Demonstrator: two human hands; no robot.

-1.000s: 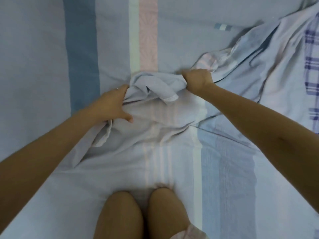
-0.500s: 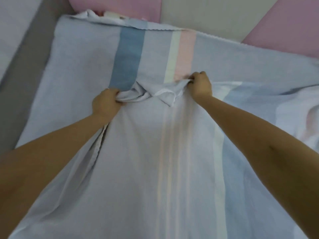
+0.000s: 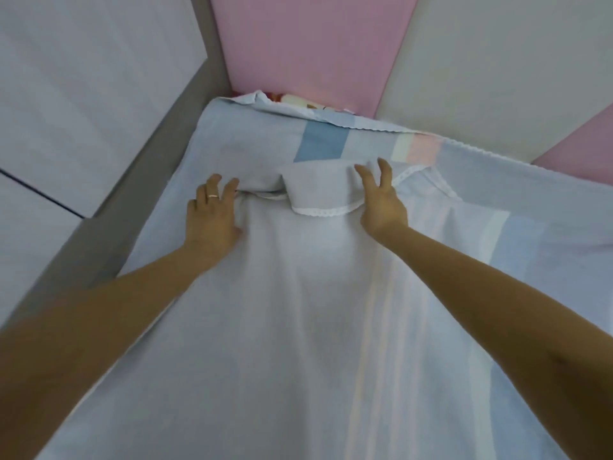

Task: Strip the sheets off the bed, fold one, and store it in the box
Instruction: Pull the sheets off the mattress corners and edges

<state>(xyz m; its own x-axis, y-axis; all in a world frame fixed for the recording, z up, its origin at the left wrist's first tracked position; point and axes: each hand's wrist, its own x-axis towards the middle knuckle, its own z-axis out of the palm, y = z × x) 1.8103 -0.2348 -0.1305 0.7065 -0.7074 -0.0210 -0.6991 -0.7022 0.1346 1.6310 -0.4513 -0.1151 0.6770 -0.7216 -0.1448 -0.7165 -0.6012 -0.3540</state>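
Two hands, fingers spread: L hand point(image 3: 212, 217) & R hand point(image 3: 381, 202) flank sheet point(image 3: 315, 293) fold

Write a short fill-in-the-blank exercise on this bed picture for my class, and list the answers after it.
1. The left hand wears a ___ on one finger.
2. The turned-back flap of the sheet lies ___ the left hand and the right hand.
3. The wall panel behind the bed's far corner is ___ in colour.
Answers: ring; between; pink.
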